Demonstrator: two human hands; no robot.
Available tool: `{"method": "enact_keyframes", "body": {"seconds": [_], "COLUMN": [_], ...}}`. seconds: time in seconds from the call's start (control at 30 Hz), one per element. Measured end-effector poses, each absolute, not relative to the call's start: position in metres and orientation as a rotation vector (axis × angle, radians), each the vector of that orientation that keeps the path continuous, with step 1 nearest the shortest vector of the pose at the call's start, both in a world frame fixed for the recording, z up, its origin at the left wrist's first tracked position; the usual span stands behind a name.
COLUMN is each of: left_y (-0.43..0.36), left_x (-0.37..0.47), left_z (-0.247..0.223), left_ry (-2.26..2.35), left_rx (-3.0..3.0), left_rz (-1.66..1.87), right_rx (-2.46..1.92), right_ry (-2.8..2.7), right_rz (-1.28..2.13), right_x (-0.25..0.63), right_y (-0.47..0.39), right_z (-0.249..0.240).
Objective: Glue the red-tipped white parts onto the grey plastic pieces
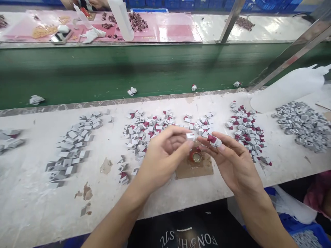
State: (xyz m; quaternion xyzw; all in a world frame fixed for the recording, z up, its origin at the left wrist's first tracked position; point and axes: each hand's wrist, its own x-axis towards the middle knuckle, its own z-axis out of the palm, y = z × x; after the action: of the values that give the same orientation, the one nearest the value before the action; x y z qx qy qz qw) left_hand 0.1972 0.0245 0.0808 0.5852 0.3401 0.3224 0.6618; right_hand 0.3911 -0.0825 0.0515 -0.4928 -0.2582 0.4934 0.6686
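Your white workbench (38, 206) runs the full width in front of you, and beyond it lies the green conveyor belt (103, 72) with a few stray pieces on it. Across the belt is a pink mat (176, 31) holding more parts and a white squeeze bottle (121, 19); a second white bottle (287, 88) lies on its side at your far right.

On the bench you have 4 heaps: a grey pile (73, 144) to your left, a mixed white-and-red pile (150, 129) straight ahead, a red-and-grey pile (245, 132) to the right, and another grey heap (302, 125) at the far right.

Just below your hands sits a small brown cardboard square (186, 170) with a round brass-coloured cap (197, 157) ringed in red on it (partly hidden by your fingers).

Your left hand (161, 158) is curled, its thumb and fingertips pinching a small white piece (190, 136) held above the cardboard. Your right hand (232, 162) grips a small white-and-red piece (214, 140) between thumb and forefinger, just to the right of the white one; the 2 pieces are close together but not touching.
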Motion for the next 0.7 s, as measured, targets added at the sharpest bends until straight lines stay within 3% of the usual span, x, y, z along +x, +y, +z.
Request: {"method": "enact_keyframes", "body": {"seconds": [0.37,0.7], "left_y": [0.025,0.042], "left_x": [0.218,0.210], "left_z": [0.061,0.060], "left_ry": [0.648,0.702], "left_rx": [1.125,1.358], "left_rz": [0.630,0.775], "right_rx": [-1.183,-1.274], "right_ry": [-0.592,-0.907], "right_rz": [1.100,1.162], "right_x": [0.394,0.402], "right_y": [-0.074,-0.045], "right_z": [0.046,0.053]}}
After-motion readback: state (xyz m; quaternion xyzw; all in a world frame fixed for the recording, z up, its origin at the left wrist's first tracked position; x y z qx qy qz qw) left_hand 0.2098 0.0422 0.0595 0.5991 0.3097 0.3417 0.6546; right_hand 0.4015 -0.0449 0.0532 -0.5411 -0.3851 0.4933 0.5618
